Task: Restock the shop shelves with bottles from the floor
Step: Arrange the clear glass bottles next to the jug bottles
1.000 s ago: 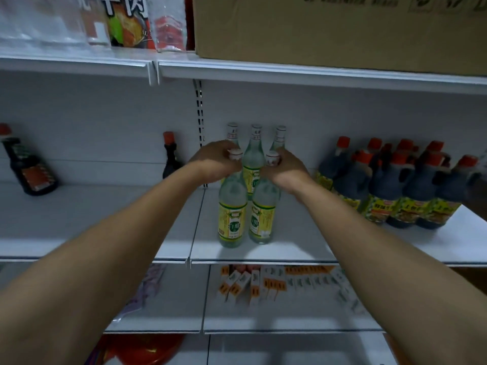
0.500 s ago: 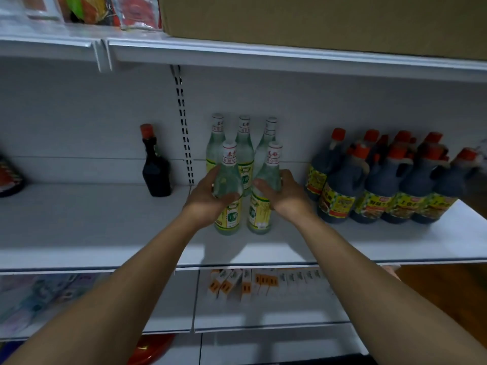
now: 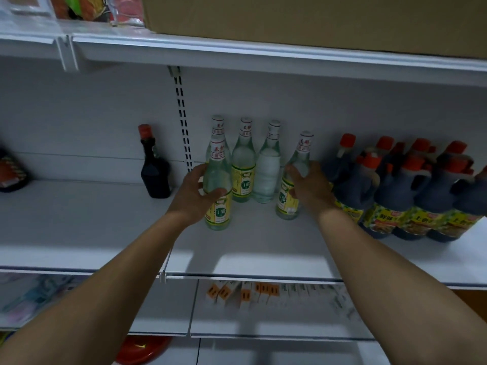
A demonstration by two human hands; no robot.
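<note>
- Spread the two front bottles apart since half a second earlier, when side by side; front row widening, restocking moving on.
- Left hand (image 3: 196,192) wrapped round the left clear bottle (image 3: 218,198), fingers curled on the glass (base on the white shelf (image 3: 105,227)).
- Right hand (image 3: 308,188) clasped the right clear bottle (image 3: 292,191) likewise, just beside the dark jugs (image 3: 395,196).
- Behind, three clear bottles (image 3: 243,164) by the back wall.

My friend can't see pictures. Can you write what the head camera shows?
Two bare hands each grip a clear bottle standing on a white shop shelf: left hand, right hand. Three similar bottles stand behind, with dark red-capped bottles to the right.
</note>
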